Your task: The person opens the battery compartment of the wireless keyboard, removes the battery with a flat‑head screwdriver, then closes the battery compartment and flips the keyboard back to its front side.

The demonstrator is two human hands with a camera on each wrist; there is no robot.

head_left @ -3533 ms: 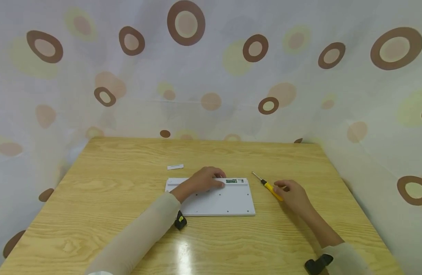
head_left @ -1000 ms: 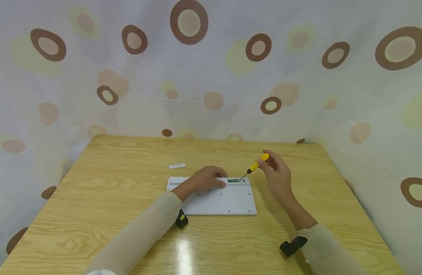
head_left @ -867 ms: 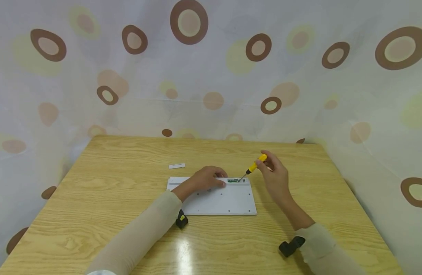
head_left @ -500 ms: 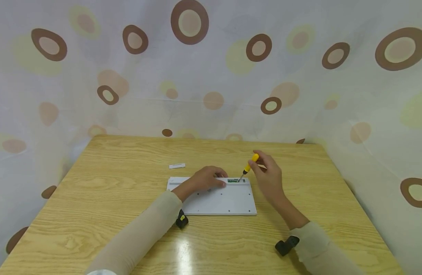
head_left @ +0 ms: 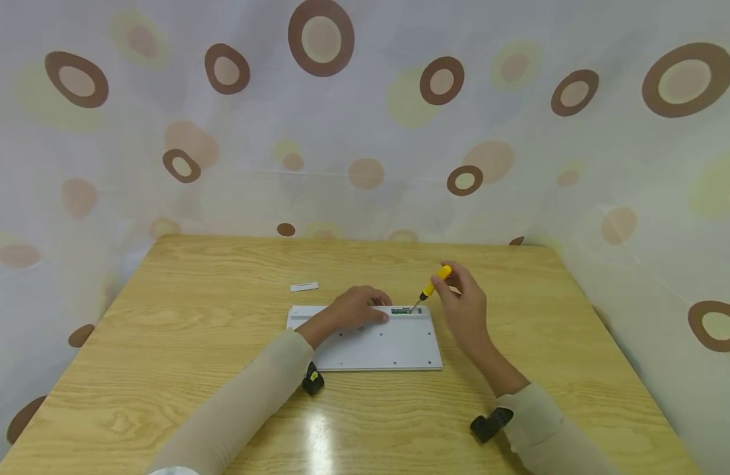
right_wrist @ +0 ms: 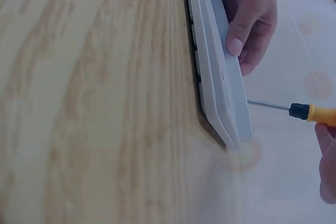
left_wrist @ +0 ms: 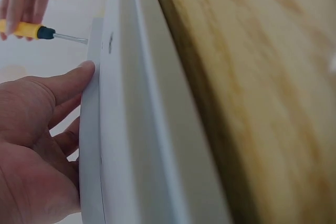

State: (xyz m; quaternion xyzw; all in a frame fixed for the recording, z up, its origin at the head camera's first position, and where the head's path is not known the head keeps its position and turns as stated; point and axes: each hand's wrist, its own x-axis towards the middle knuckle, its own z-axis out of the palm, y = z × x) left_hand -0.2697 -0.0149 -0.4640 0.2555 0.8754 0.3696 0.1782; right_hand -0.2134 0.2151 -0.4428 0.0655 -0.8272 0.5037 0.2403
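Note:
A white keyboard point(head_left: 395, 348) lies face down on the table, its back with several small screw holes facing up. Near its far right corner, an open slot shows a green circuit board point(head_left: 400, 311). My left hand point(head_left: 352, 309) grips the far raised edge, thumb on the back and fingers behind, as the left wrist view also shows. Between thumb and fingers, my right hand point(head_left: 464, 311) pinches the yellow handle of a screwdriver point(head_left: 437, 281). Its metal shaft slants down to the slot; whether the tip sits on a screw is too small to tell.
A small white cover strip point(head_left: 303, 287) lies beyond the keyboard, to the left. Underneath is a wooden table point(head_left: 193, 330), with a patterned cloth point(head_left: 365, 119) hanging behind it and at the sides.
The screwdriver lay on the table beside my right hand; now that hand holds it tilted over the slot. Over the last second, it shifted slightly left. My left hand stays on the keyboard.

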